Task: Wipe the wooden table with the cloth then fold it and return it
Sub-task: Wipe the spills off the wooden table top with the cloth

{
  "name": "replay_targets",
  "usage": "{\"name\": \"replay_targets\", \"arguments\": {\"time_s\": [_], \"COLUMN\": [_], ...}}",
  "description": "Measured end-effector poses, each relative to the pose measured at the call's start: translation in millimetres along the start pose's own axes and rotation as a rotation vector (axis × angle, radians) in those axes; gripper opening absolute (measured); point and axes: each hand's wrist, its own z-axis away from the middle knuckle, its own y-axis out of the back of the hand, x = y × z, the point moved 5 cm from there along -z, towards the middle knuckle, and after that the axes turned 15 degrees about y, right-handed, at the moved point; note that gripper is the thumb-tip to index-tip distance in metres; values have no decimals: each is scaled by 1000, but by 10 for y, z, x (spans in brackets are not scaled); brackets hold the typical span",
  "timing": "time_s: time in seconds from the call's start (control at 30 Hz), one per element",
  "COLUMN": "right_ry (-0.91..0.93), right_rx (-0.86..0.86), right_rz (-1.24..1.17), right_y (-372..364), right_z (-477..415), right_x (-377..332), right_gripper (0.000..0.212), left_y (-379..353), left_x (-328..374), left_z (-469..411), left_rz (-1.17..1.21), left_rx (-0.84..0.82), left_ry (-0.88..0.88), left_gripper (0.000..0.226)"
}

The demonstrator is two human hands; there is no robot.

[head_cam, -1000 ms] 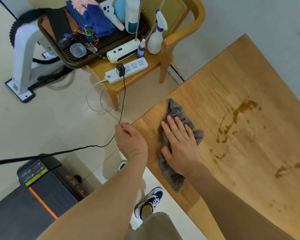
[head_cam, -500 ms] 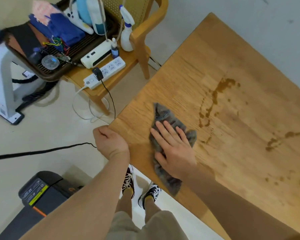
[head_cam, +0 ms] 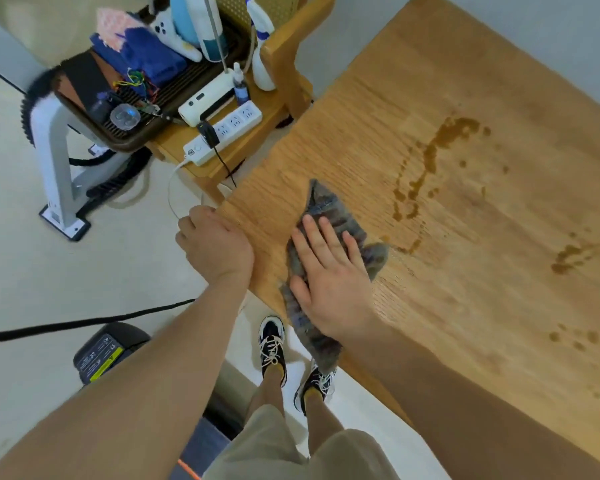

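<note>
Table (head_cam: 465, 306) corner: right hand (head_cam: 329, 282) flat on cloth (head_cam: 329, 209), fingers straight; left hand (head_cam: 215, 247) fingers hidden; bunched cloth may smear spill (head_cam: 440, 140).

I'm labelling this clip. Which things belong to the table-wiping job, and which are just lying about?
Job: grey fuzzy cloth under the flat right hand; wooden table, left hand at its corner; brown spill stains.
Lying about: white power strip; white spray bottle; dark brown tray; wooden chair.

The counter (head_cam: 465, 306) is light wood with visible grain and a low, matt sheen, blotched with wet brown stains (head_cam: 433, 150). The grey cloth (head_cam: 329, 207) looks soft, fuzzy and crumpled. The power strip (head_cam: 229, 131) is smooth white plastic.
</note>
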Motion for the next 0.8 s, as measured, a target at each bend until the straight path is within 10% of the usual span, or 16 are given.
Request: {"name": "replay_targets", "arguments": {"time_s": [0.2,0.8], "right_ry": [42,181], "right_rx": [12,8], "right_rz": [-2,81], "right_y": [-48,-48], "right_z": [1153,759], "right_x": [288,242], "right_gripper": [60,64], "left_y": [-72,-198], "left_x": [309,201], "left_z": [421,871], "left_rz": [-336,-269], "left_rx": [-44,-87], "left_ry": [-797,-636], "left_gripper": [40,61]}}
